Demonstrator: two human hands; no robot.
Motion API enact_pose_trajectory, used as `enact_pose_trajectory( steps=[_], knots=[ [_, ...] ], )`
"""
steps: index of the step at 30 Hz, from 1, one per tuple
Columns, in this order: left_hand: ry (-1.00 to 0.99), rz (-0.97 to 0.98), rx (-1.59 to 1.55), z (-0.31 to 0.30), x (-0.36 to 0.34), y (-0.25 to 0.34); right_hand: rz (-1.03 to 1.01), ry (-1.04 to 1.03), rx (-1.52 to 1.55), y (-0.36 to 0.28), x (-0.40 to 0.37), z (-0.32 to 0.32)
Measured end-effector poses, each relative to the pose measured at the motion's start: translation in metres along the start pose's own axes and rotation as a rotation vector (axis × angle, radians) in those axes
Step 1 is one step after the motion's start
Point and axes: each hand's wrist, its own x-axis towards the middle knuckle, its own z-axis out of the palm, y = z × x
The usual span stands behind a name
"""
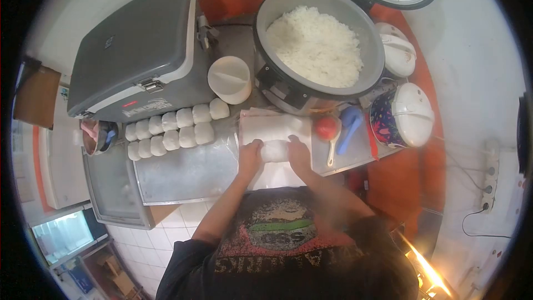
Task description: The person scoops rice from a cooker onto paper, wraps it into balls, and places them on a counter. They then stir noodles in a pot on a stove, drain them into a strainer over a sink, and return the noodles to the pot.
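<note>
Between my left hand (251,158) and my right hand (300,157) lies a white, rounded bundle (275,150) on pale paper sheets (277,175). The fingers of both hands are closed at its two ends, one hand on each side. Another white, smooth shape (276,127) lies just beyond the bundle on the stacked paper. To the left, two rows of white wrapped bundles (171,139) stand on the metal tray. Behind the paper is a large round cooker (265,44) full of white rice (316,44).
A grey cooler box (133,44) stands at the back left, beside a pale round container (229,80). Right of the paper lie a red-headed ladle (327,129) and a blue ladle (350,125), near a patterned pot (408,116). The metal tray (186,175) extends left.
</note>
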Motion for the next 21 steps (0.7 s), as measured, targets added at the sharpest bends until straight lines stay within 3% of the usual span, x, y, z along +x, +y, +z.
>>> enact_pose_trajectory(
  steps=[2,8,11,14,17,20,21],
  knots=[
    [0.039,0.081,0.036,0.001,0.000,0.002,0.017,0.027,0.086,0.002,0.000,0.007],
    [-0.008,0.374,0.361,-0.005,-0.001,0.000,-0.144,0.024,-0.065,0.008,-0.018,0.000],
    [-0.134,0.383,0.517,-0.017,-0.012,0.005,-0.312,0.043,-0.157,0.012,-0.033,-0.013],
    [-0.123,0.427,0.572,-0.036,-0.025,0.028,-0.429,0.127,-0.189,-0.010,-0.043,-0.046],
    [-0.150,0.509,0.595,-0.025,-0.023,-0.001,-0.173,0.022,-0.020,0.013,-0.045,-0.027],
    [-0.283,0.448,0.457,-0.021,-0.002,-0.020,-0.097,-0.317,-0.169,0.007,-0.015,-0.042],
    [-0.333,0.410,0.432,-0.016,0.007,-0.029,-0.077,-0.312,-0.102,0.017,-0.007,-0.031]
  ],
)
